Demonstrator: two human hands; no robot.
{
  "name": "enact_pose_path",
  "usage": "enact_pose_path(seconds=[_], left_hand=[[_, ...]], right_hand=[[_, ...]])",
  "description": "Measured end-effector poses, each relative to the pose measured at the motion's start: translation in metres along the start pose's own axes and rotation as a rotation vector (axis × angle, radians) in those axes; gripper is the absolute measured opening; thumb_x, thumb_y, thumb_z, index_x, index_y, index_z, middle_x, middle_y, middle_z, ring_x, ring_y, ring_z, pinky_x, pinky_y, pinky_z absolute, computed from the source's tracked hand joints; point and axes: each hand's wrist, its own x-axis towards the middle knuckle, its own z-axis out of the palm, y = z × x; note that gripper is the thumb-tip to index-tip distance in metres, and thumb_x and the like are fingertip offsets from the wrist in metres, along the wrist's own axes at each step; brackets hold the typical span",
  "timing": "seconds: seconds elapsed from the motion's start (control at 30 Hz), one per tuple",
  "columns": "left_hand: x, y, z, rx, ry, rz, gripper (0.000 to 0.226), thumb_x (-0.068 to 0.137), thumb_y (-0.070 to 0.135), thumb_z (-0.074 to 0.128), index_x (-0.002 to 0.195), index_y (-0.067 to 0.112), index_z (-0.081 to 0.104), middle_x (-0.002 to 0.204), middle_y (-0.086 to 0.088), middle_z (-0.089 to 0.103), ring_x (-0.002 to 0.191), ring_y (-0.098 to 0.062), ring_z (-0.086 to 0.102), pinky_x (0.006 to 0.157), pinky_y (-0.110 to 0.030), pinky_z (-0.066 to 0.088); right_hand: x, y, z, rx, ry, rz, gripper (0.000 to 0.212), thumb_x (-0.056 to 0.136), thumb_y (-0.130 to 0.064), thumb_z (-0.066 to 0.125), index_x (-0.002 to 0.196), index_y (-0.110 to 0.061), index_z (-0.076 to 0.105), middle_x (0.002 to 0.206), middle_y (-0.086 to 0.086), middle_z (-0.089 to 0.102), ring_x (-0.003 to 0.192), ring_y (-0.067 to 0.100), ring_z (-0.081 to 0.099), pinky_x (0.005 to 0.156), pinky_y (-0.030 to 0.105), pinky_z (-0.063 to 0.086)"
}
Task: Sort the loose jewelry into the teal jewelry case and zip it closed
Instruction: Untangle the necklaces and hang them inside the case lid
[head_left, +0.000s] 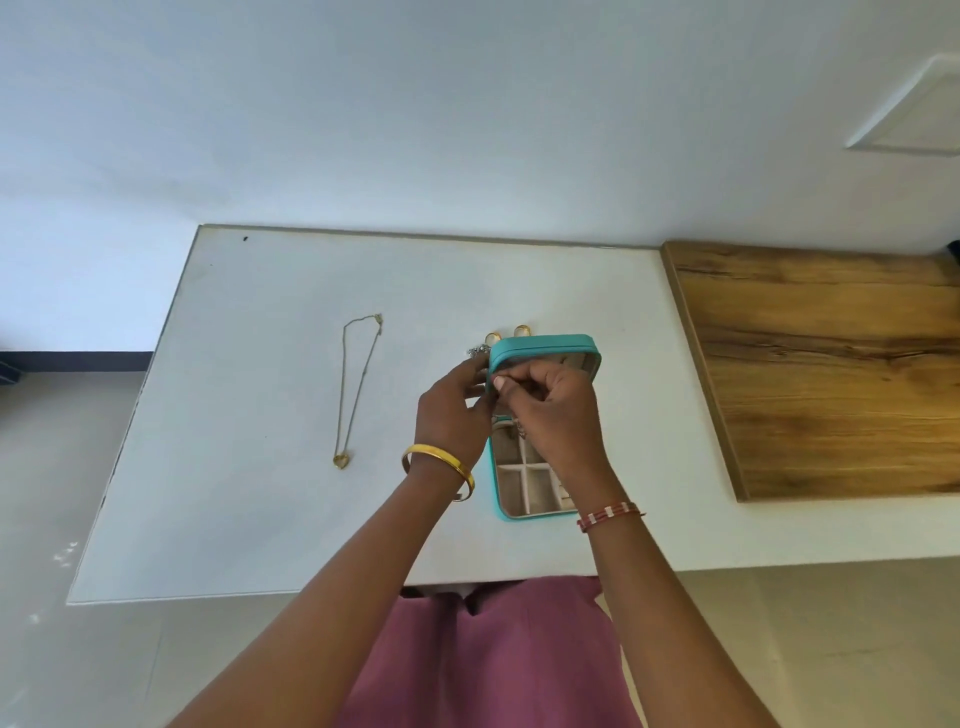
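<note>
The teal jewelry case (545, 347) stands open on the white table (260, 415), lid raised at the far side, beige divided compartments showing in its base (519, 486). My left hand (454, 410) and my right hand (550, 410) meet over the case, fingertips pinched together on a small silver chain piece (519, 427) that dangles between them. A gold necklace with a heart pendant (356, 389) lies stretched out to the left. Two gold rings (506, 335) and a bit of silver chain (475, 352) sit just behind the case's left corner.
A wooden board (831, 374) covers the table's right part, right of the case. The table's front edge (311, 590) runs close to my body. A wall rises behind the table. My left wrist wears a gold bangle (439, 467).
</note>
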Motion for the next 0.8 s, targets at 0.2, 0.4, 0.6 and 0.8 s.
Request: enact_pose_path(seconds=[0.2,0.4,0.6,0.8], left_hand=[[0.003,-0.001,0.001,0.054,0.016,-0.007,0.045,0.085,-0.001,0.055,0.127,0.014,0.053,0.115,-0.004,0.065,0.089,-0.005,0.053,0.076,0.0,0.032],[0.002,-0.001,0.003,0.097,0.024,-0.035,0.045,0.086,-0.001,0.052,0.129,0.016,0.052,0.119,-0.002,0.064,0.09,-0.003,0.053,0.079,-0.004,0.033],[0.001,0.0,0.01,0.122,0.04,-0.027,0.046,0.086,-0.002,0.05,0.128,0.018,0.053,0.119,-0.004,0.064,0.106,-0.016,0.06,0.087,-0.015,0.039],[0.0,0.0,0.009,0.14,0.028,-0.013,0.045,0.086,0.0,0.052,0.128,0.018,0.053,0.117,-0.006,0.065,0.106,-0.021,0.061,0.09,-0.021,0.044]], right_hand=[[0.002,0.005,0.006,-0.006,0.173,-0.082,0.011,0.083,-0.007,0.064,0.091,-0.004,0.071,0.078,0.0,0.067,0.069,0.005,0.061,0.063,0.001,0.045],[0.006,0.012,0.012,-0.072,0.291,-0.195,0.009,0.081,-0.006,0.066,0.087,-0.003,0.072,0.08,0.002,0.069,0.072,0.011,0.062,0.067,0.001,0.043],[0.0,0.023,0.032,-0.031,0.504,-0.281,0.011,0.08,-0.01,0.063,0.084,-0.003,0.071,0.08,0.008,0.07,0.073,0.016,0.062,0.07,0.005,0.045],[0.0,0.024,0.046,0.101,0.64,-0.215,0.008,0.08,-0.011,0.064,0.082,-0.005,0.069,0.077,0.005,0.068,0.069,0.013,0.061,0.067,0.016,0.05]])
